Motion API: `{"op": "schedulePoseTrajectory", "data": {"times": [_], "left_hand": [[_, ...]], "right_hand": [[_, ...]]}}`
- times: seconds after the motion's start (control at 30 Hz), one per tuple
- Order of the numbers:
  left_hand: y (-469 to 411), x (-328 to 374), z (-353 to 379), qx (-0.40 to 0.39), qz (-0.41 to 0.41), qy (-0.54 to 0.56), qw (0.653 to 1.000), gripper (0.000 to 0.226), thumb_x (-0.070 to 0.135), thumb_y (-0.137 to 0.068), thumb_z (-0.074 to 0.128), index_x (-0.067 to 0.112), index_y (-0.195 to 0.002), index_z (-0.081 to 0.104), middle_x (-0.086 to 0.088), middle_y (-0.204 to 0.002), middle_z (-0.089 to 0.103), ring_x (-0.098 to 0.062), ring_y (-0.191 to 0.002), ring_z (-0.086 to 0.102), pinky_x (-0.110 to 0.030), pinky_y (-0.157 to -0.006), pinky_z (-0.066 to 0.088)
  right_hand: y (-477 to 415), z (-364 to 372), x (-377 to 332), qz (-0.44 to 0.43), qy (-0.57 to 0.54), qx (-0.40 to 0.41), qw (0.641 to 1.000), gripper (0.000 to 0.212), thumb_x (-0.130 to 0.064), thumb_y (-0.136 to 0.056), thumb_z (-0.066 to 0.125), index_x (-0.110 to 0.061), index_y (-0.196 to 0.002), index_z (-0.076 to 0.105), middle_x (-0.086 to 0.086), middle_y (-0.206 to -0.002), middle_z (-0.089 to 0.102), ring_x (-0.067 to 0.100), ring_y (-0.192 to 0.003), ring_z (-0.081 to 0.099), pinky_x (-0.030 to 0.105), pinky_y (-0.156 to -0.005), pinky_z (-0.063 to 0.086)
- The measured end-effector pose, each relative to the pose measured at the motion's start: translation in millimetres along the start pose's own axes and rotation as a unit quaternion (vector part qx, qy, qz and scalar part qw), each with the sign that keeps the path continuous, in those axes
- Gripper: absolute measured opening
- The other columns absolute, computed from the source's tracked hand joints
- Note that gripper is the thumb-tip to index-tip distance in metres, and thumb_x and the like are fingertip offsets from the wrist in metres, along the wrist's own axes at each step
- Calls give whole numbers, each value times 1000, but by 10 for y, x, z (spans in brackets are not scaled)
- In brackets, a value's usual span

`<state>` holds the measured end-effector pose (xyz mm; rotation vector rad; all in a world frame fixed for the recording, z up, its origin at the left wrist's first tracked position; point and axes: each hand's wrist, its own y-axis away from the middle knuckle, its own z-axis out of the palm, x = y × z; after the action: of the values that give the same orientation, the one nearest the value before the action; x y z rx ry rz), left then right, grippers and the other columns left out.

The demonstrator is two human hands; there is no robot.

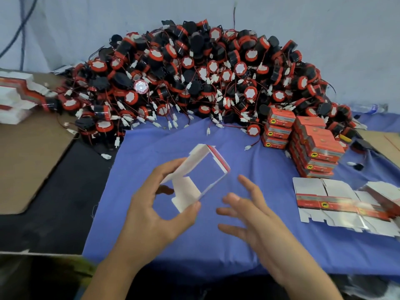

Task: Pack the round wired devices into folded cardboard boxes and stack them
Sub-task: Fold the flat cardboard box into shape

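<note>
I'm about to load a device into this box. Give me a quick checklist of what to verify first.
1. Box held firmly: the left hand grips the cardboard box between thumb and fingers. Ok.
2. Box ready to fill: it is opened into a sleeve, but the end flaps are unfolded and no end is closed. Not ok.
3. Right hand free: open beside the box, holding nothing. Ok.
4. Supply: a pile of round wired devices lies behind the box. Ok.
5. Wires in the pile free of tangles: cannot tell.
6. Stack of packed boxes stands on the right. Ok.
</note>
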<state>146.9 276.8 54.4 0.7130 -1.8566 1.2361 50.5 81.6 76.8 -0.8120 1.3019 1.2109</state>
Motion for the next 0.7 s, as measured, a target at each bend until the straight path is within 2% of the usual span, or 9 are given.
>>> {"op": "schedulePoseTrajectory", "data": {"times": [0.07, 0.1, 0.2, 0.27, 0.33, 0.43, 0.57, 0.7], "left_hand": [[-25, 59, -85, -29, -7, -28, 999, 64, 33, -78, 76, 33, -137, 53, 9, -140, 58, -23, -123, 58, -36, -88, 53], [-41, 89, -127, -55, -6, -58, 997, 64, 31, -76, 76, 35, -137, 54, 11, -140, 58, -21, -125, 57, -34, -92, 51], [-73, 195, -159, -141, 29, -122, 982, 69, 21, -71, 75, 42, -135, 60, 23, -138, 58, -10, -132, 52, -19, -107, 40], [-97, 252, -149, -173, 48, -138, 974, 71, 16, -69, 75, 42, -133, 62, 27, -136, 57, -7, -135, 47, -14, -109, 34], [-107, 276, -172, -180, 53, -138, 973, 71, 14, -69, 76, 43, -132, 62, 27, -138, 56, -8, -137, 45, -12, -109, 32], [-98, 263, -252, -185, 38, -128, 974, 73, 14, -71, 79, 45, -134, 61, 25, -139, 57, -8, -138, 45, -11, -106, 35], [-102, 219, -344, -205, -4, -75, 976, 73, 22, -71, 83, 49, -135, 59, 24, -141, 57, -9, -134, 50, -13, -98, 42], [-122, 190, -362, -195, -30, -19, 980, 67, 35, -71, 88, 47, -132, 63, 16, -138, 63, -19, -127, 58, -21, -97, 48]], "right_hand": [[-21, -132, -143, -13, -38, 1, 999, 81, -53, -61, 87, -55, -136, 56, 1, -135, 61, 18, -125, 64, 44, -87, 62], [-57, -176, -211, -11, -59, -6, 998, 76, -56, -63, 86, -56, -134, 59, -1, -141, 56, 19, -132, 58, 48, -87, 61], [-165, -143, -369, 21, -60, -71, 995, 64, -66, -76, 75, -44, -136, 64, -2, -150, 52, 20, -137, 52, 48, -86, 59], [-199, -76, -365, 16, -6, -106, 994, 51, -51, -86, 74, -35, -134, 67, -1, -143, 62, 17, -131, 59, 40, -85, 59], [-194, -18, -310, 6, 40, -115, 993, 45, -38, -87, 73, -30, -131, 68, 0, -133, 69, 15, -123, 64, 35, -87, 57], [-177, 4, -243, 16, 36, -114, 993, 48, -35, -83, 77, -28, -130, 69, 1, -132, 69, 17, -120, 65, 36, -92, 57], [-139, 42, -250, 4, 47, -110, 993, 39, -30, -88, 76, -27, -126, 72, -1, -126, 72, 13, -111, 69, 28, -84, 56], [-116, 76, -259, 2, 72, -87, 994, 32, -29, -89, 78, -26, -120, 74, -1, -121, 73, 14, -105, 71, 29, -79, 58]]}}
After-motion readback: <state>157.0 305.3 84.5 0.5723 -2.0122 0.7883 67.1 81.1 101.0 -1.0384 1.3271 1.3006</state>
